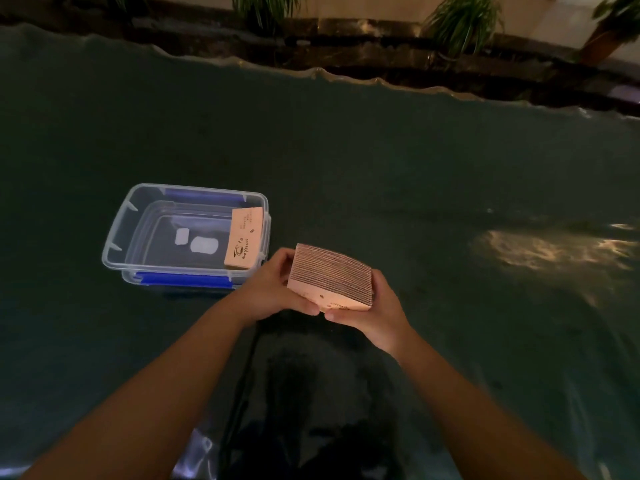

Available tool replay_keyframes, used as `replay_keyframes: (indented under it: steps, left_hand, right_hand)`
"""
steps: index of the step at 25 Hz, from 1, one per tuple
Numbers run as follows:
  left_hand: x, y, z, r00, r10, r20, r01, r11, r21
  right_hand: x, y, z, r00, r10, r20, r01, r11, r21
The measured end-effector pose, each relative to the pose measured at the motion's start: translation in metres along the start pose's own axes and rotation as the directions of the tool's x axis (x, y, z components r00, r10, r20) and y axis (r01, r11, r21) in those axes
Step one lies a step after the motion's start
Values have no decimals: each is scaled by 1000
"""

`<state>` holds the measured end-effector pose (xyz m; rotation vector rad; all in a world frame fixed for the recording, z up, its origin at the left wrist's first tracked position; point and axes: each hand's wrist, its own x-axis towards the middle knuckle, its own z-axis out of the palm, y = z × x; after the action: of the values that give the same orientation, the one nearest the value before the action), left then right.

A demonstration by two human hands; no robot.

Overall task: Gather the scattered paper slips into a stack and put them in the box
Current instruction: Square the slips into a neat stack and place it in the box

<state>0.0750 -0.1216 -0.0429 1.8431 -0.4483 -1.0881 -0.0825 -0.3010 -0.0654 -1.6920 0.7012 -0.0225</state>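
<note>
Pinching from both ends, the fingers of the left hand (277,285) and right hand (372,308) are pressed against a thick stack of paper slips (332,277), held above the dark table (415,185) just right of the clear box (149,216). Its striped edges face up and its printed face turns toward the person; its long axis runs from far left to near right. Light but loose, I judge: the slips could fan or slide apart, so squeezing the two ends squarely seems best. Another bundle (244,237) already leans against the right wall of the box.
</note>
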Motion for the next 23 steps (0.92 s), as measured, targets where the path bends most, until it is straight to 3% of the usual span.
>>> replay_keyframes:
  steps: [3, 6, 9, 11, 16, 23]
  left_hand:
    - [-8, 4, -15, 999, 21, -29, -28, 959, -281]
    - [-13, 9, -28, 996, 81, -44, -91, 800, -593]
    - [-18, 16, -40, 989, 88, -115, -144, 666, -732]
    - [-20, 19, -51, 985, 54, -166, -160, 662, -732]
    - [-36, 22, -103, 959, 3, -282, -185, 763, -619]
    - [-49, 15, -197, 976, -128, -177, 6, 825, -565]
  right_hand:
    - [5, -29, 13, 998, 8, 56, -16, 988, 153]
    - [10, -66, 31, 985, 42, 164, -81, 968, 237]
    - [12, -97, 60, 982, 83, 172, -133, 944, 302]
    - [14, -108, 82, 978, 127, 167, -178, 922, 343]
    - [22, -143, 124, 958, 182, 221, -249, 911, 328]
    - [50, -187, 184, 957, 176, 230, -222, 956, 193]
